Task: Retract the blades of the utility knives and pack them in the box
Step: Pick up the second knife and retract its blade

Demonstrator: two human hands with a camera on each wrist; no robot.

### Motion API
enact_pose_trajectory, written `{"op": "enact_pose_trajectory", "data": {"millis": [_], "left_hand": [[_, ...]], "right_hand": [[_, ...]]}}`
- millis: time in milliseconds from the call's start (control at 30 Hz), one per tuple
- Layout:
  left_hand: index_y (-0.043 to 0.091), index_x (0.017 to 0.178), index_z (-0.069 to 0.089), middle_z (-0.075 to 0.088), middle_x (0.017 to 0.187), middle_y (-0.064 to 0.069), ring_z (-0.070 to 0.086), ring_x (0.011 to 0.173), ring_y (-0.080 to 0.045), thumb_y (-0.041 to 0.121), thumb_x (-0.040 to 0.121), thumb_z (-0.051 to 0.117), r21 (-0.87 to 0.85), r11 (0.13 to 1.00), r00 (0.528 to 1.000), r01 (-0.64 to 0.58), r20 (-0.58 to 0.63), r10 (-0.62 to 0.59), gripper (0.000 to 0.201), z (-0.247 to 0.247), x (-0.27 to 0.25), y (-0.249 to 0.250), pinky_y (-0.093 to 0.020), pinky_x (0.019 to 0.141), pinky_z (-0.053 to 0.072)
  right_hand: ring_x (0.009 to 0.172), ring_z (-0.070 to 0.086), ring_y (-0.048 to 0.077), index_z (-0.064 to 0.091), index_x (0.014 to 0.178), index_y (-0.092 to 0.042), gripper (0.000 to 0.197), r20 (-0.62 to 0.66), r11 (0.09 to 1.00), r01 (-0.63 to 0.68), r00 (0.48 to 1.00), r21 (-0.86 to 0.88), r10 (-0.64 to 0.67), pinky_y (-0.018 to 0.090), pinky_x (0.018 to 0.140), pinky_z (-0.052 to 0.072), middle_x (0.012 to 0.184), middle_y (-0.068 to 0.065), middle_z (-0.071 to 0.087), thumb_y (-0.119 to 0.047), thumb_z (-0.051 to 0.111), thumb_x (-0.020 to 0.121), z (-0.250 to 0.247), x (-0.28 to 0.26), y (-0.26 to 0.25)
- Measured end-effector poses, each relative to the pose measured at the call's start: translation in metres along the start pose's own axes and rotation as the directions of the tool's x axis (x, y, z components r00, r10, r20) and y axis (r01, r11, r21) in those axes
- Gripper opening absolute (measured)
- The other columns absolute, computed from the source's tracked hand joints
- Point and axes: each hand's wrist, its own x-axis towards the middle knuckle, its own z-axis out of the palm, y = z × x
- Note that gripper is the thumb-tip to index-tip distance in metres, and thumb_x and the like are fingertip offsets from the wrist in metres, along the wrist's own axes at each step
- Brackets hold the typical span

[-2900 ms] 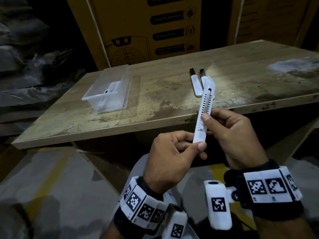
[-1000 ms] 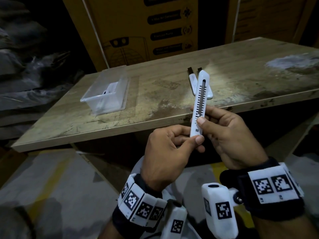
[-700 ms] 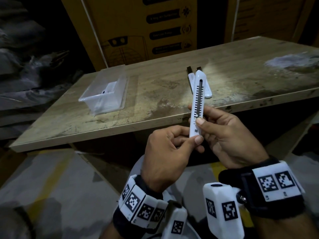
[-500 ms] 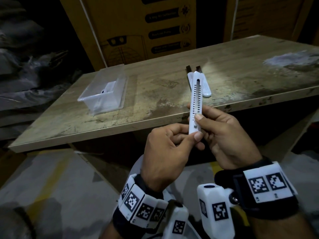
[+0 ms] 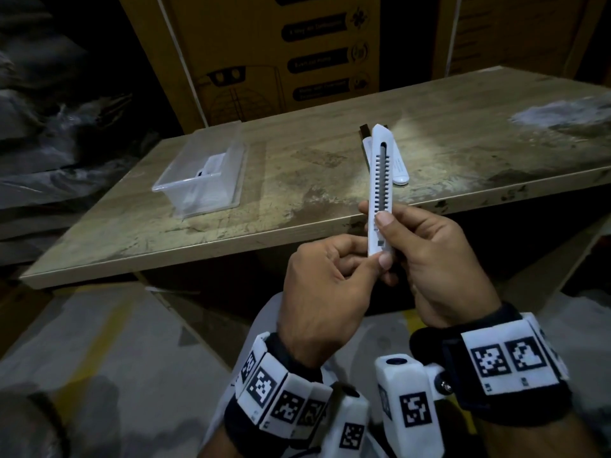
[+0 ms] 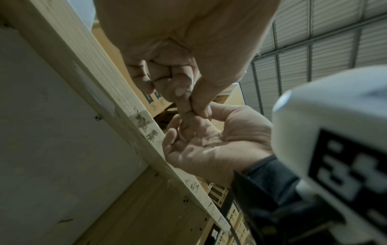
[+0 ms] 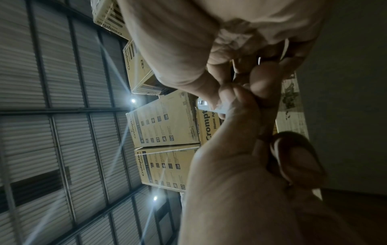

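I hold a white utility knife nearly upright in front of the table edge, and no blade shows past its tip. My right hand grips its lower half, thumb on the toothed slot. My left hand pinches its bottom end between thumb and fingers. Two more white knives lie side by side on the wooden table behind it; a dark blade sticks out of the left one. A clear plastic box stands open at the table's left, with something white inside. In the right wrist view only a sliver of the knife shows.
Large yellow cardboard cartons stand behind the table. Dark wrapped sacks are piled at the left. A whitish worn patch marks the table's far right. The floor below carries a yellow line.
The held knife has swung from leaning right to nearly upright and sits lower in my hands. Both hands keep their hold, with the right thumb nearer the bottom end.
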Motion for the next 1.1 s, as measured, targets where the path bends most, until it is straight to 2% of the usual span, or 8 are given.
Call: {"op": "enact_pose_trajectory", "data": {"millis": [133, 233, 367, 533, 633, 800, 1000, 1100], "left_hand": [[0.016, 0.104, 0.084, 0.086, 0.078, -0.002, 0.084, 0.076, -0.015, 0.018, 0.100, 0.080, -0.004, 1.000, 1.000, 0.015, 0.001, -0.015, 0.007, 0.001, -0.001, 0.001, -0.032, 0.071, 0.062], [0.015, 0.104, 0.085, 0.085, 0.077, -0.002, 0.084, 0.075, -0.016, 0.017, 0.100, 0.080, -0.011, 1.000, 1.000, 0.011, -0.008, -0.011, 0.007, 0.003, -0.002, 0.000, -0.032, 0.073, 0.063], [0.017, 0.103, 0.085, 0.085, 0.077, -0.003, 0.085, 0.079, -0.024, 0.017, 0.100, 0.080, 0.003, 1.000, 1.000, 0.003, -0.016, -0.003, 0.006, 0.004, -0.003, 0.000, -0.045, 0.083, 0.068], [0.019, 0.106, 0.085, 0.085, 0.077, -0.002, 0.082, 0.080, -0.040, 0.021, 0.100, 0.080, 0.036, 0.999, 1.000, 0.007, -0.023, -0.007, 0.008, 0.001, -0.001, 0.002, -0.057, 0.078, 0.064], [0.020, 0.107, 0.085, 0.085, 0.078, 0.000, 0.083, 0.081, -0.035, 0.022, 0.100, 0.080, 0.060, 0.998, 1.000, 0.014, -0.012, -0.014, 0.010, -0.003, 0.000, 0.004, -0.056, 0.081, 0.064], [0.021, 0.108, 0.085, 0.086, 0.080, 0.000, 0.083, 0.085, -0.039, 0.025, 0.100, 0.080, 0.077, 0.997, 1.000, 0.006, 0.009, -0.006, 0.010, -0.008, 0.002, 0.005, -0.063, 0.085, 0.064], [0.021, 0.108, 0.085, 0.086, 0.081, -0.003, 0.083, 0.087, -0.038, 0.022, 0.100, 0.080, 0.059, 0.998, 1.000, -0.001, 0.014, 0.000, 0.010, -0.014, 0.002, 0.008, -0.063, 0.088, 0.064], [0.022, 0.108, 0.086, 0.086, 0.081, -0.002, 0.084, 0.087, -0.032, 0.022, 0.100, 0.080, 0.061, 0.998, 1.000, 0.005, 0.018, -0.006, 0.010, -0.017, 0.003, 0.008, -0.059, 0.091, 0.065]], "right_hand": [[0.051, 0.037, 0.014, 0.077, 0.109, -0.014, 0.021, 0.033, 1.000, -0.012, 0.999, -0.014, 0.012, 0.020, 0.040, 0.031, 0.074, 0.014, 0.052, -0.013, 0.059, 0.099, -0.001, 0.000, -0.001], [0.048, 0.041, 0.009, 0.075, 0.114, -0.013, 0.023, 0.060, 0.999, -0.013, 0.998, -0.042, 0.016, 0.020, 0.039, 0.032, 0.069, 0.005, 0.056, -0.013, 0.057, 0.100, -0.005, 0.001, -0.002], [0.048, 0.044, 0.009, 0.073, 0.118, -0.009, 0.025, 0.087, 0.999, -0.038, 0.995, -0.011, 0.039, 0.019, 0.037, 0.034, 0.070, 0.004, 0.057, -0.010, 0.055, 0.101, -0.007, 0.003, -0.001], [0.053, 0.042, 0.016, 0.072, 0.119, -0.007, 0.026, 0.115, 0.999, -0.038, 0.993, 0.023, 0.036, 0.020, 0.037, 0.036, 0.071, 0.008, 0.055, -0.008, 0.055, 0.099, -0.008, 0.005, 0.003], [0.056, 0.044, 0.021, 0.072, 0.117, -0.008, 0.025, 0.102, 0.999, -0.032, 0.994, 0.019, 0.030, 0.021, 0.038, 0.038, 0.073, 0.010, 0.059, -0.008, 0.056, 0.099, -0.007, 0.005, 0.004], [0.067, 0.044, 0.030, 0.075, 0.114, -0.011, 0.022, 0.081, 0.999, 0.013, 0.997, -0.031, -0.011, 0.023, 0.043, 0.041, 0.077, 0.012, 0.062, -0.012, 0.059, 0.099, -0.007, 0.004, 0.005], [0.055, 0.047, 0.021, 0.075, 0.114, -0.014, 0.022, 0.087, 0.990, 0.089, 0.993, -0.108, -0.080, 0.025, 0.046, 0.044, 0.073, 0.010, 0.063, -0.017, 0.058, 0.101, -0.003, 0.004, 0.005], [0.055, 0.047, 0.021, 0.073, 0.110, -0.006, 0.025, 0.084, 0.987, 0.104, 0.992, -0.119, -0.095, 0.029, 0.050, 0.044, 0.072, 0.010, 0.062, -0.020, 0.053, 0.103, -0.004, 0.005, 0.006]]}}
